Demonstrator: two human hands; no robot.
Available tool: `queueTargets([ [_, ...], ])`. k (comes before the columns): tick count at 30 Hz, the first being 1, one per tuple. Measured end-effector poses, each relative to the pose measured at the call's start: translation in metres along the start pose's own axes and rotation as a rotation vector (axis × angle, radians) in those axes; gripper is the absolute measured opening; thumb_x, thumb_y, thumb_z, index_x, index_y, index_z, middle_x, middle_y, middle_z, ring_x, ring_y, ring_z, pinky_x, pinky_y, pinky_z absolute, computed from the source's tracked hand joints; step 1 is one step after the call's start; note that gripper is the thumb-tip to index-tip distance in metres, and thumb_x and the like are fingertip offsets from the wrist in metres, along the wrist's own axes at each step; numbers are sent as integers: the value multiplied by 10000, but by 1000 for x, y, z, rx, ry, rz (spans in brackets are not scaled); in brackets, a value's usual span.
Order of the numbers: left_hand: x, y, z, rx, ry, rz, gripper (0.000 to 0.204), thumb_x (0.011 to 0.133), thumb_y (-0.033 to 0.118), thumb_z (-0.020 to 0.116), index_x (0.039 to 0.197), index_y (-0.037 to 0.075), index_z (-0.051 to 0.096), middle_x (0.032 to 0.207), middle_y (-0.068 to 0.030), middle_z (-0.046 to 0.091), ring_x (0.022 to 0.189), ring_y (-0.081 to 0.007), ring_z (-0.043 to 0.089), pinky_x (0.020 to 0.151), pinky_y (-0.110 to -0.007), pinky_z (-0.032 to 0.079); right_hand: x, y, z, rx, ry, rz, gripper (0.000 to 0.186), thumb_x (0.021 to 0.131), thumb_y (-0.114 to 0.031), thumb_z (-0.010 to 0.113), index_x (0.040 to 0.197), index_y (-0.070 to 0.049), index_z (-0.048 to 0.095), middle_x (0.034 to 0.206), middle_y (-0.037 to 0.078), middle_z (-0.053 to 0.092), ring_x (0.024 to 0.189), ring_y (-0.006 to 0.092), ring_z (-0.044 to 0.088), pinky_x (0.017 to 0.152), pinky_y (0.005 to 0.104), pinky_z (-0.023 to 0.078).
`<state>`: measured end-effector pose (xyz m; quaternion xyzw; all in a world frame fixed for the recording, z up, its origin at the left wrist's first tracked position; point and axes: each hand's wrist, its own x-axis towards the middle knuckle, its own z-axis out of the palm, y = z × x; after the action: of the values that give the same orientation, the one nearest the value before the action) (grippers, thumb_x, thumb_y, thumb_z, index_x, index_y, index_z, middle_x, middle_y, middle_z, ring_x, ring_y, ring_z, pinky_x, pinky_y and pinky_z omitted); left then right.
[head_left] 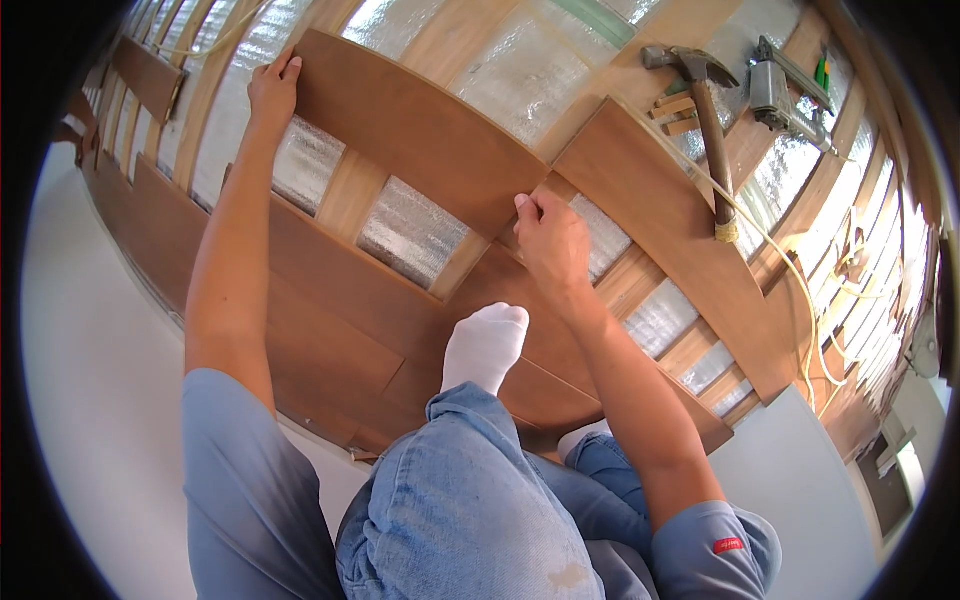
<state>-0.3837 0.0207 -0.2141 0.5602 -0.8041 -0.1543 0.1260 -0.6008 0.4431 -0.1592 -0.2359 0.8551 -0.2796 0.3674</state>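
I see my own arms bare from the wrist up to short grey-blue sleeves, the right sleeve (715,540) carrying a small red tag near its hem. My left hand (272,88) and right hand (550,240) wear no gloves, rings or watch. Below them I wear faded blue jeans (470,500) with a pale stain at the knee, and a white sock (487,345) on the raised foot.

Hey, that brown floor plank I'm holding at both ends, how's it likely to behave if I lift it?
The plank probably stays stiff: it spans the battens between the left hand and right hand without visible sag. Being long and thin, it may swing or tip if gripped at one end. Its smooth face looks somewhat slippery.
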Motion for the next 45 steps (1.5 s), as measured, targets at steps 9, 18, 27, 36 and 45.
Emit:
queueTargets([
  [9,-28,14,39,45,300,-184,336,1049,370,584,1349,321,727,1372,-130,596,1264,-370,501,1146,-457,409,0,-3,2,-12,54,55,297,1028,-321,622,932,-48,689,843,212,723,820,454,679,730,532,528],
  [18,-25,10,25,-21,317,-195,324,1038,333,590,1320,319,749,1329,-104,602,1241,-349,510,1144,-461,397,-4,-2,10,50,133,-33,270,1023,-313,629,928,-63,671,801,197,709,781,438,677,694,526,528],
  [27,-39,12,29,-21,307,-234,337,1049,341,567,1333,301,744,1346,-97,593,1252,-343,499,1157,-461,373,1,16,13,105,93,-17,262,1009,-303,652,907,-63,682,737,196,691,729,432,671,674,527,524],
  [36,-43,5,26,-40,320,-177,338,1055,342,559,1341,293,733,1349,-103,590,1239,-357,500,1144,-470,382,-2,6,2,59,40,-39,229,997,-284,669,921,-69,695,766,193,702,742,427,670,670,513,524],
  [45,-47,11,25,30,347,-114,342,1064,335,543,1355,292,718,1333,-112,596,1227,-365,508,1135,-480,392,57,-33,-60,-340,218,-596,202,910,-295,758,907,-96,726,882,122,698,898,359,675,803,474,539],
])
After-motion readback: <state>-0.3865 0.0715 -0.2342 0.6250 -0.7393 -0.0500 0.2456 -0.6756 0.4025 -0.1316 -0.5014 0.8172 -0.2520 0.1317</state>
